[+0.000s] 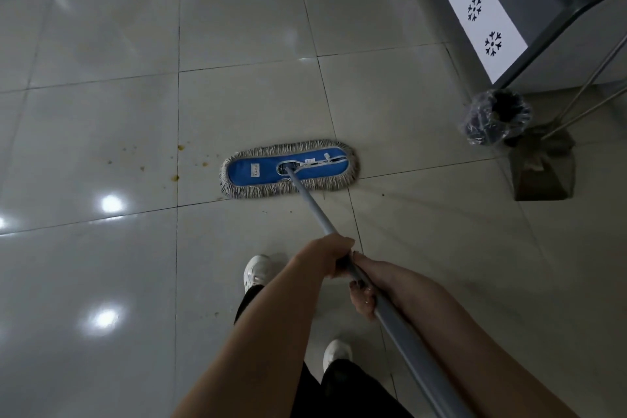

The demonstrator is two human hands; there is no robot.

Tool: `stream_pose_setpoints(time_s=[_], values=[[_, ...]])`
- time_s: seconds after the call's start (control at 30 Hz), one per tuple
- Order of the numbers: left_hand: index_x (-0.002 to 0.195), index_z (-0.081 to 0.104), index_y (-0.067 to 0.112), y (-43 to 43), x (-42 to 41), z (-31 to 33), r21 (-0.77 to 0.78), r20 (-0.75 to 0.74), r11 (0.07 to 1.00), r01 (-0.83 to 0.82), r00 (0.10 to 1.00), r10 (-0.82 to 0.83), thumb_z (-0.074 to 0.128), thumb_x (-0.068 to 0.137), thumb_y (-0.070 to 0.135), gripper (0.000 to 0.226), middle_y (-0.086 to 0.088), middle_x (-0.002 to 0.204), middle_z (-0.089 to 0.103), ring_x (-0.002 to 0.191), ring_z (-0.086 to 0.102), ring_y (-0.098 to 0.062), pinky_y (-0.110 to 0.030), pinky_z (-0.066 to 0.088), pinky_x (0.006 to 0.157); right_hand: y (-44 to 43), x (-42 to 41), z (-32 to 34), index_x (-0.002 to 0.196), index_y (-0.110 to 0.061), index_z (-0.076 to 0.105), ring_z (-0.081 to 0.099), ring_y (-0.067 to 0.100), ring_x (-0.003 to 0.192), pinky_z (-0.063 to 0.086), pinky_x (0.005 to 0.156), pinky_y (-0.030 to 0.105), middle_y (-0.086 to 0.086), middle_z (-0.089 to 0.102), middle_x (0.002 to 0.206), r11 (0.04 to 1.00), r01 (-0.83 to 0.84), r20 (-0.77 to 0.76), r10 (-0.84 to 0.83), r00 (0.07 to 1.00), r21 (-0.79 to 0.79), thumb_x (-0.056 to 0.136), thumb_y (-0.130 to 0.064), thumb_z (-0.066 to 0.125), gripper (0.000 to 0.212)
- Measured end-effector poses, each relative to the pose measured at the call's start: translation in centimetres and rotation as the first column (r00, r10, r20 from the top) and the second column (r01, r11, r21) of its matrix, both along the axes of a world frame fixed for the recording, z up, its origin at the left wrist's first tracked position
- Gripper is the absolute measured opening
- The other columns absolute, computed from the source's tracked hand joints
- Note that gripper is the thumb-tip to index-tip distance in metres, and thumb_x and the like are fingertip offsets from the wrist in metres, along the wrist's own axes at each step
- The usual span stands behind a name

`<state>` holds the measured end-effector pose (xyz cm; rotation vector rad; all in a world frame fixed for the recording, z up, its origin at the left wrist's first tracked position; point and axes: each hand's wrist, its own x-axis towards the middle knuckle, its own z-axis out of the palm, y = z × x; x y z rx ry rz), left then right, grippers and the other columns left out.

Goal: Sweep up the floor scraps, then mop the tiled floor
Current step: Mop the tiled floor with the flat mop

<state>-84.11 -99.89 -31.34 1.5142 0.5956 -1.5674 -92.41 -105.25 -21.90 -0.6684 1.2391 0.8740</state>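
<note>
A flat mop head (289,169), blue with a grey fringe, lies on the glossy tiled floor (101,112) ahead of me. Its grey metal handle (312,204) slants back toward me. My left hand (330,256) grips the handle higher up the pole. My right hand (368,288) grips it just behind, fingers curled under the pole. Small yellow-brown stains and crumbs (176,176) dot the tiles to the left of the mop head.
A dustpan (543,170) with broom bristles stands at the right, beside a small bin lined with a plastic bag (495,117). A glass-topped counter with a white patterned panel (475,7) fills the upper right. My white shoes (257,271) are below.
</note>
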Motion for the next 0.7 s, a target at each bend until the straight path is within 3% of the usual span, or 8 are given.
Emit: stream_pose_setpoints(time_s=[0.2,0.3,0.4,0.53,0.7], values=[[0.084,0.043,0.005,1.1,9.4,-1.0,-0.043,0.025,0.991,-0.129,0.991,0.130,0.050,0.097,0.020,0.020,-0.007,0.074,0.055,0.059,0.057,-0.015,-0.024,0.053,0.045,0.9,9.4,-1.2,0.051,-0.011,0.036,0.030,0.007,0.019,0.025,0.026,0.008,0.000,0.032,0.029,1.000,-0.017,0.016,0.017,1.000,-0.014,0.087,-0.066,0.042,0.065],[0.080,0.045,0.002,2.3,15.5,-1.4,-0.123,-0.013,0.964,-0.237,0.971,0.237,0.048,0.095,0.004,0.016,-0.012,0.069,0.055,0.041,0.060,-0.016,-0.024,0.052,0.040,2.0,15.0,-1.7,0.048,-0.009,0.040,0.031,0.006,0.018,0.025,0.024,0.008,0.001,0.036,0.031,0.995,0.090,0.004,-0.090,0.996,0.049,0.086,-0.065,0.045,0.068],[0.075,0.044,0.003,3.5,21.6,-1.6,-0.129,0.023,0.953,-0.276,0.959,0.281,0.046,0.094,0.000,0.019,-0.011,0.065,0.050,0.041,0.055,-0.016,-0.020,0.048,0.037,3.5,21.1,-1.9,0.042,-0.006,0.044,0.033,0.006,0.018,0.025,0.024,0.008,0.002,0.039,0.032,0.979,0.189,-0.006,-0.190,0.982,0.080,0.087,-0.062,0.047,0.072],[0.072,0.041,0.003,5.2,28.4,-1.7,-0.096,0.110,0.966,-0.240,0.962,0.250,0.041,0.095,0.002,0.023,-0.008,0.061,0.046,0.044,0.050,-0.015,-0.015,0.043,0.033,5.8,28.0,-1.8,0.061,-0.011,0.038,0.034,0.005,0.019,0.026,0.024,0.008,0.000,0.039,0.033,0.967,0.232,0.023,-0.235,0.972,0.105,0.088,-0.060,0.046,0.057],[0.071,0.043,0.004,7.7,33.8,-1.8,-0.063,0.195,0.982,-0.179,0.962,0.188,0.040,0.094,0.003,0.024,-0.007,0.062,0.047,0.037,0.051,-0.010,-0.013,0.040,0.032,8.5,33.3,-2.1,0.061,-0.012,0.036,0.035,0.002,0.020,0.027,0.024,0.009,-0.002,0.040,0.034,0.957,0.246,0.051,-0.256,0.965,0.154,0.090,-0.060,0.043,0.056]])
